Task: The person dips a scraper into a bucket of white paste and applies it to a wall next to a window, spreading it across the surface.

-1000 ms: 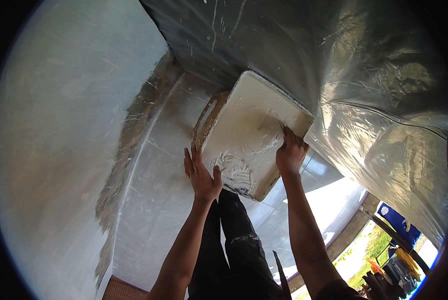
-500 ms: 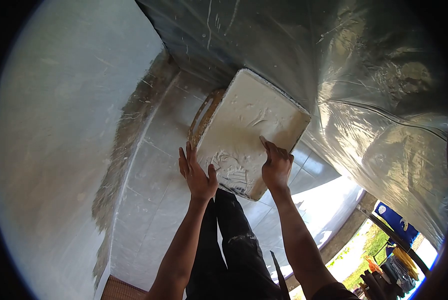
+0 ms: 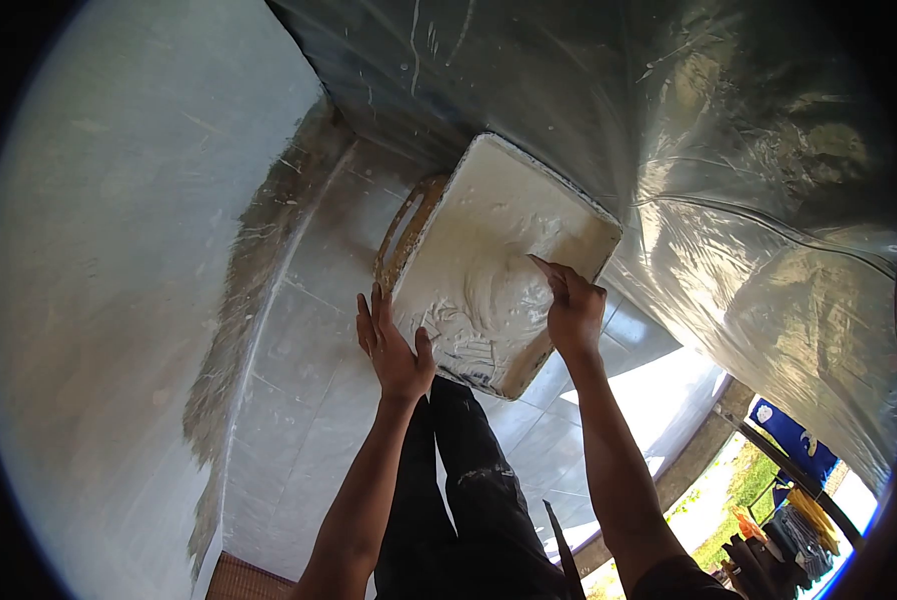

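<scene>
A shallow rectangular tub (image 3: 557, 183) with a crusted rim holds white, wet paste (image 3: 489, 215) marked with ridges and swirls. My left hand (image 3: 397, 350) lies against the tub's lower left edge, fingers stretched out and thumb apart. Over the right part of the paste, my right hand (image 3: 576, 312) is closed round a thin, flat tool (image 3: 541, 264), perhaps a putty knife seen nearly edge-on. Its tip points up and left at the paste. Most of the tool is hidden in my fingers.
A brown slotted piece (image 3: 401, 235) sits along the tub's left side. Plastic sheeting (image 3: 759, 270) hangs at the right and back. A partly coated wall (image 3: 139, 280) rises at left above the tiled floor (image 3: 299, 400). My dark-trousered legs (image 3: 469, 480) stand below the tub.
My right hand has moved a little right with the tool, and the paste now shows fresh swirls in the middle. My left hand has stayed at the tub's edge.
</scene>
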Tool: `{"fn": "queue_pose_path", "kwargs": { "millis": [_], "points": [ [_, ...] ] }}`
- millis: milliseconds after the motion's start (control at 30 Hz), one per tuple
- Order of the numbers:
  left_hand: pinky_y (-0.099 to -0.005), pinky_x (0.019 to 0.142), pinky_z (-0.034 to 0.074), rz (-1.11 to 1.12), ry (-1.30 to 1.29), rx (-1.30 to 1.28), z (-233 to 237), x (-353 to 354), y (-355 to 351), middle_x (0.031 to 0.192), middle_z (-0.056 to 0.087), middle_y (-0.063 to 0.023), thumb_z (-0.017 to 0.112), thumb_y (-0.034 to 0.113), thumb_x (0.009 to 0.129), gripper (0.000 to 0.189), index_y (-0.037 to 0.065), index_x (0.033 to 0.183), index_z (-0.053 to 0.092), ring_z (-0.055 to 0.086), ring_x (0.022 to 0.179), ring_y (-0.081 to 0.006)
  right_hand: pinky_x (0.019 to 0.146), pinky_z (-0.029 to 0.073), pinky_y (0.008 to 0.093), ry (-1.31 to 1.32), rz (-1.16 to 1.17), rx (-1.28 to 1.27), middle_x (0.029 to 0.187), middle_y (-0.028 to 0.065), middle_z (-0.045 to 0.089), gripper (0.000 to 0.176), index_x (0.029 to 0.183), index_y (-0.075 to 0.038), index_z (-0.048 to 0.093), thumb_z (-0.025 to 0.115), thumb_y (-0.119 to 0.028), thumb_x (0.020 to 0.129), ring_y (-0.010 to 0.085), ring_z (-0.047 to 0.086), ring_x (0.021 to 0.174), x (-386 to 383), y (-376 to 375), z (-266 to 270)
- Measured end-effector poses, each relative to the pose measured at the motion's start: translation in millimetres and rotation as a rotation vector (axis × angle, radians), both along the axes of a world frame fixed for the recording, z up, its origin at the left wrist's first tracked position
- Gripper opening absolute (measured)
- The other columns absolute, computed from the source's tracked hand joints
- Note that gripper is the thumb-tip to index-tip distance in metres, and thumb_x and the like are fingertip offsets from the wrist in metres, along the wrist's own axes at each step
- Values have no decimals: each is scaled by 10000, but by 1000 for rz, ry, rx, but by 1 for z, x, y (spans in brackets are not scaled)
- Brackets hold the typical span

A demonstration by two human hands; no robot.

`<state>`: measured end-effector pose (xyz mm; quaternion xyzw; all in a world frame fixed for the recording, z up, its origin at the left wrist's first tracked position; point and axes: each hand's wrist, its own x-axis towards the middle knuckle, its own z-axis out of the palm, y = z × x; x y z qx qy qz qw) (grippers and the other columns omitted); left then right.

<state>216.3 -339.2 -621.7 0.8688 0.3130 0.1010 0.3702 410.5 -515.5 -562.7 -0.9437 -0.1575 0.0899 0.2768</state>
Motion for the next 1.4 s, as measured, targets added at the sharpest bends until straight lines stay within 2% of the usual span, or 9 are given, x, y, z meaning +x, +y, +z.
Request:
{"fn": "queue_pose_path", "kwargs": {
  "millis": [133,200,400,500,633,700,900,1133,1400],
  "points": [
    [-638,1224,146,-4,0,5,-3,-3,0,1643,307,-283,587,208,915,752,-24,1559,275,176,1540,-530,880,493,443,-207,-123,4,977,118,773,278,1110,-146,769,620,-1,926,313,720,905,37,-1,-13],
    [-642,1220,150,-6,-25,27,-5,-2,0,1639,315,-279,578,232,930,739,-21,1558,282,186,1536,-533,911,477,426,-255,-5,-227,1017,81,781,298,1109,-141,765,589,21,932,285,718,942,31,4,-26],
    [-644,1216,159,1,-10,32,-5,-1,-1,1632,326,-280,576,235,932,740,-18,1561,278,205,1530,-533,823,508,424,67,-49,22,1028,147,771,284,1138,-148,765,643,-10,921,303,721,938,23,-8,-5],
    [-643,1217,158,-5,-32,31,-5,-1,0,1631,328,-280,580,217,917,746,-18,1559,281,206,1530,-531,855,521,454,-202,-101,-99,1053,110,773,350,1181,-179,763,642,-4,903,332,720,944,60,1,-3],
    [-641,1217,161,3,-34,53,-9,0,-2,1630,333,-277,581,207,910,750,-16,1560,282,207,1530,-530,861,532,476,-129,-13,-257,1026,121,770,334,1160,-181,768,658,-10,895,350,720,943,26,-4,-30],
    [-644,1214,167,22,-3,50,-7,-1,-3,1629,337,-274,585,196,899,759,-13,1562,281,208,1528,-533,819,555,479,24,-36,-84,987,159,764,270,1116,-147,777,667,-19,905,369,729,916,18,-8,-14],
    [-650,1214,161,7,-33,69,-9,-1,-2,1628,339,-272,584,194,904,749,-8,1560,284,203,1530,-532,846,582,420,-382,71,60,1054,136,770,336,1125,-117,776,614,71,898,337,738,976,75,6,-9],
    [-651,1214,159,13,-7,59,-8,0,-2,1620,343,-279,572,209,924,736,-5,1564,279,212,1527,-534,816,570,438,30,-78,23,1035,201,753,258,1134,-115,772,652,-4,935,374,730,984,39,-7,-11],
    [-660,1211,159,14,-19,69,-11,-1,-3,1620,343,-279,575,214,920,744,-3,1566,275,221,1523,-536,810,572,416,-86,-1,-123,1005,201,748,273,1148,-129,778,646,-13,940,376,734,906,49,-1,-17]
  ]
}}
